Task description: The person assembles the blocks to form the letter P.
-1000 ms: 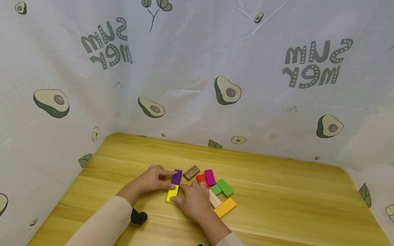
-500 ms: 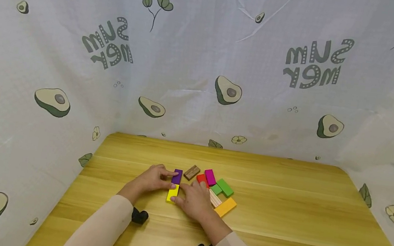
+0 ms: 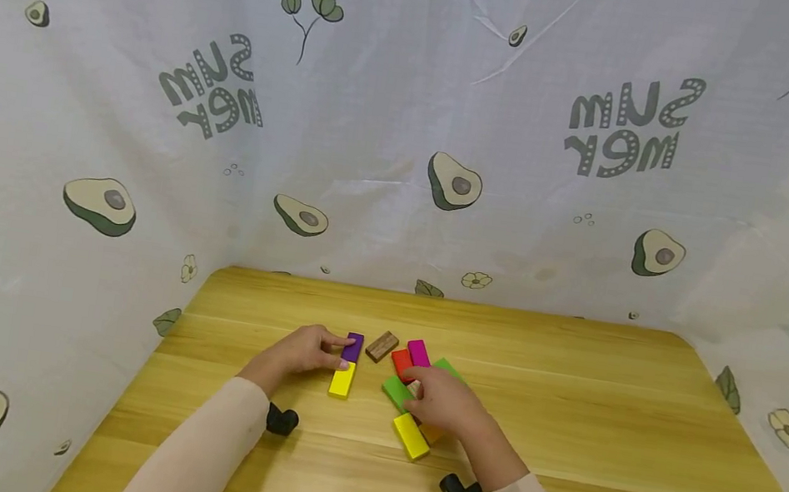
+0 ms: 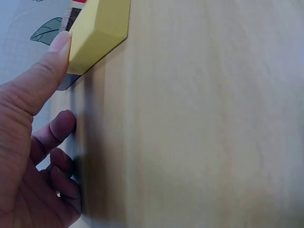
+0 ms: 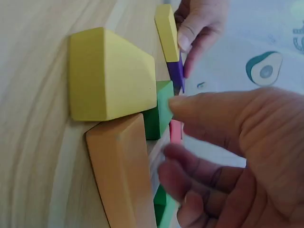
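My left hand rests beside two blocks laid end to end in the head view. Its index finger touches the purple block; its thumb touches the yellow block. In the left wrist view, that thumb lies against the yellow block, other fingers loosely bent. Over a loose cluster hovers my right hand, thumb and fingers apart around a pale block. Its thumb is close to a green block in the right wrist view; whether they touch is unclear. A second yellow block lies below.
A brown wooden block, a red block and a magenta block lie behind the right hand. An orange block sits against the yellow one. A patterned cloth surrounds the wooden table.
My right hand has left the yellow block by the purple one and moved right over the cluster. A green and a second yellow block now show. The left hand and its two blocks shifted slightly away.
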A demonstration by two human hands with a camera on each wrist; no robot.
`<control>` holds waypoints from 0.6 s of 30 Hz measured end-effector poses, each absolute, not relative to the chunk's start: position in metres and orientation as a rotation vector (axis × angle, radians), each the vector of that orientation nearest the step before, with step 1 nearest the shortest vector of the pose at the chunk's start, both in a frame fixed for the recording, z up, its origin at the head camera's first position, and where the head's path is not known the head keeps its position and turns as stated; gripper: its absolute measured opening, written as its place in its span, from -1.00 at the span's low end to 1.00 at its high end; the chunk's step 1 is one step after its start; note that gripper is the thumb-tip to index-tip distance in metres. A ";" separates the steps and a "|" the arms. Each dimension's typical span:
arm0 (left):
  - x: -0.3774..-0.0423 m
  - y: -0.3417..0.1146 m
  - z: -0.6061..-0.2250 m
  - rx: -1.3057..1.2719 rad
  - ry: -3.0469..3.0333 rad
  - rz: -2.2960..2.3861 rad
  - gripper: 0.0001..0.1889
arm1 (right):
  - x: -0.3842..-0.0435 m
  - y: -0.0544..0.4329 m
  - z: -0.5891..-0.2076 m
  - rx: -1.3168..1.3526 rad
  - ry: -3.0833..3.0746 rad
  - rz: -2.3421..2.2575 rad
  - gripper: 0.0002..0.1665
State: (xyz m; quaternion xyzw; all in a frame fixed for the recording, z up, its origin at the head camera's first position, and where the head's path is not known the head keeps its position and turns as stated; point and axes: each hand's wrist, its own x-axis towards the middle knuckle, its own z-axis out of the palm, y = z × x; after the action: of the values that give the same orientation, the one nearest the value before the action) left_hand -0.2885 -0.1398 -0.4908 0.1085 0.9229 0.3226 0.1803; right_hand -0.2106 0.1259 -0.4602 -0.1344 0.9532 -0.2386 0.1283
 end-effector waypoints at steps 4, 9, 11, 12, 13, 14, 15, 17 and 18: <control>-0.293 -0.140 -0.489 0.282 2.592 0.903 -0.44 | -0.204 0.128 -0.460 -0.390 2.764 -0.675 -0.50; -0.297 -0.139 -0.487 0.249 2.585 0.883 -0.44 | -0.201 0.122 -0.464 -0.368 2.747 -0.757 -0.46; -0.298 -0.139 -0.485 0.242 2.591 0.868 -0.45 | -0.201 0.116 -0.466 -0.371 2.746 -0.777 -0.41; -0.297 -0.139 -0.484 0.239 2.594 0.862 -0.45 | -0.202 0.113 -0.468 -0.368 2.740 -0.787 -0.39; -0.297 -0.138 -0.483 0.238 2.596 0.861 -0.45 | -0.202 0.110 -0.469 -0.367 2.737 -0.795 -0.36; -0.297 -0.138 -0.482 0.241 2.598 0.862 -0.45 | -0.202 0.107 -0.470 -0.365 2.736 -0.797 -0.34; -0.297 -0.137 -0.481 0.245 2.598 0.864 -0.46 | -0.203 0.105 -0.471 -0.361 2.752 -0.778 -0.30; -0.297 -0.136 -0.480 0.252 2.594 0.876 -0.46 | -0.204 0.101 -0.472 -0.353 2.790 -0.732 -0.31; -0.297 -0.135 -0.479 0.250 2.591 0.884 -0.46 | -0.204 0.099 -0.473 -0.350 2.817 -0.693 -0.33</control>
State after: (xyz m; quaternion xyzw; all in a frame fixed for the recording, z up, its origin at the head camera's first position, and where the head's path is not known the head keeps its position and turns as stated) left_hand -0.2970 -0.1353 -0.4794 0.0891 0.9245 0.3152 0.1949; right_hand -0.2039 0.0989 -0.4726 -0.1191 0.9582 -0.2359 0.1095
